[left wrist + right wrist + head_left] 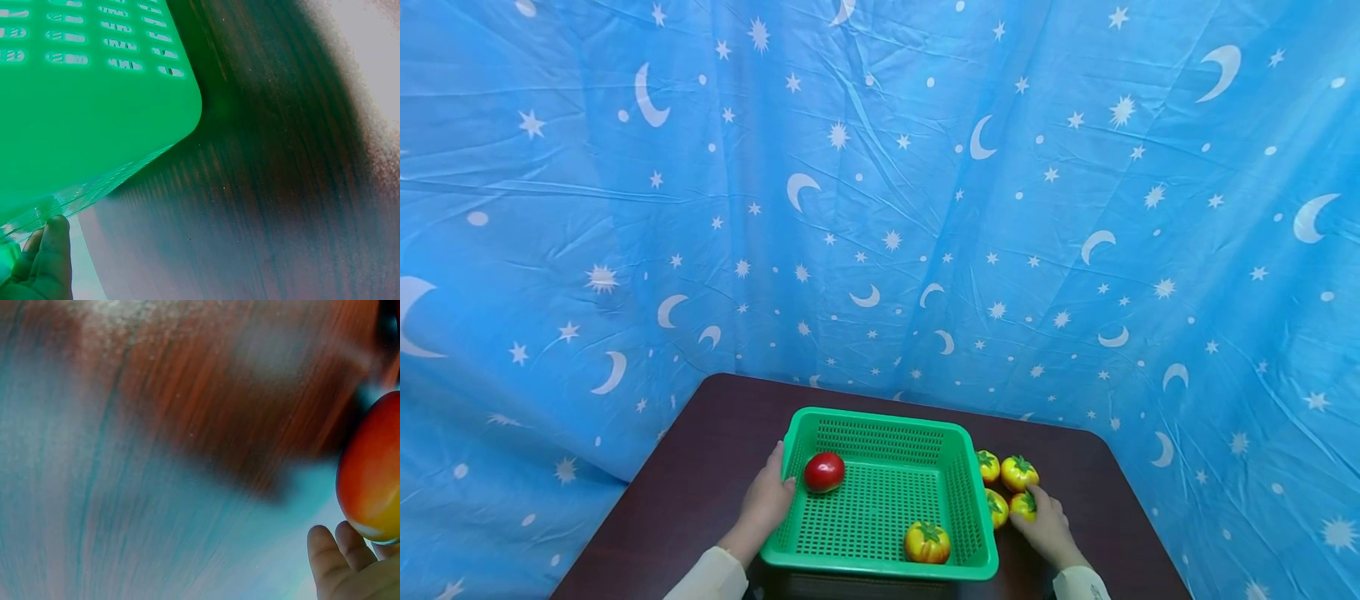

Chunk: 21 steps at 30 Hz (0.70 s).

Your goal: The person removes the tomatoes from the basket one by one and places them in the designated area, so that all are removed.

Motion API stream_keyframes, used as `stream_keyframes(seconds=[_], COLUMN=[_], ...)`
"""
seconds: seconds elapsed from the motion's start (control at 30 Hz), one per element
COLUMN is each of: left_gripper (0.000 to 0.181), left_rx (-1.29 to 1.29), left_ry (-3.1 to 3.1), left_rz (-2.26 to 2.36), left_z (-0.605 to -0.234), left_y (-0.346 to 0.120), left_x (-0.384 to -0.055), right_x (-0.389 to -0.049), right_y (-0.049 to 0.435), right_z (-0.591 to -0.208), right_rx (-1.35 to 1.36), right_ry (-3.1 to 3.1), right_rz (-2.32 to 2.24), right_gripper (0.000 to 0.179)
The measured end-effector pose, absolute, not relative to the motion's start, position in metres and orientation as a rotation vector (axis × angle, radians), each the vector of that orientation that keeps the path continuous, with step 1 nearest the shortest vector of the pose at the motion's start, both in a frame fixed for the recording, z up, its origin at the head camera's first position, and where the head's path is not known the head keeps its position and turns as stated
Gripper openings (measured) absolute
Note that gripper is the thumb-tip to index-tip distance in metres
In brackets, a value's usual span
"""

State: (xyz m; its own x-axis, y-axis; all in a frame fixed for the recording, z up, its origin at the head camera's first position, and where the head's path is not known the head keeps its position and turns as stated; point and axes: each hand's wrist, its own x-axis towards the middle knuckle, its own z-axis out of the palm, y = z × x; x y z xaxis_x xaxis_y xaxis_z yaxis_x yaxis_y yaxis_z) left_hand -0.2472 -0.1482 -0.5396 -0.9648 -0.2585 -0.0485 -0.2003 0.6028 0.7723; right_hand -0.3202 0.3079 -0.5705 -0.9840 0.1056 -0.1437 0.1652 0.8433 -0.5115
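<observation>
Left hand (769,497) grips a green basket (880,568), lower centre; right hand (1047,528) clasps a yellow tomato (1020,505), lower right, tabletop (1112,521) stretching beyond to its edge.

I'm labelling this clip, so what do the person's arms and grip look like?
The left sleeve and right sleeve are long and pale cream; the right one has a small, faint marking. Left grip and right grip are bare.

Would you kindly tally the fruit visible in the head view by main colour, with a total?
Yellow fruit: 5 (1 in the basket, 4 beside it)
Red fruit: 1 (in the basket)
Total: 6
</observation>
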Motion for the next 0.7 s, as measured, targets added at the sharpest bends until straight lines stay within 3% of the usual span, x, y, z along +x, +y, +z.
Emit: stream_keyframes(seconds=[0.4,0.7], left_gripper=[0.072,0.072], left_rx=[0.388,0.386], left_ry=[-2.752,-2.758], left_rz=[-1.3,-1.297], left_z=[-0.542,-0.541], left_y=[-0.149,-0.148], left_x=[-0.249,-0.249], right_x=[-0.327,-0.327], right_y=[0.307,0.291], right_z=[-0.556,-0.533], right_rx=[0.241,0.07], right_ry=[2.952,3.052], right_rz=[-0.761,-0.783], right_gripper=[0.073,0.059])
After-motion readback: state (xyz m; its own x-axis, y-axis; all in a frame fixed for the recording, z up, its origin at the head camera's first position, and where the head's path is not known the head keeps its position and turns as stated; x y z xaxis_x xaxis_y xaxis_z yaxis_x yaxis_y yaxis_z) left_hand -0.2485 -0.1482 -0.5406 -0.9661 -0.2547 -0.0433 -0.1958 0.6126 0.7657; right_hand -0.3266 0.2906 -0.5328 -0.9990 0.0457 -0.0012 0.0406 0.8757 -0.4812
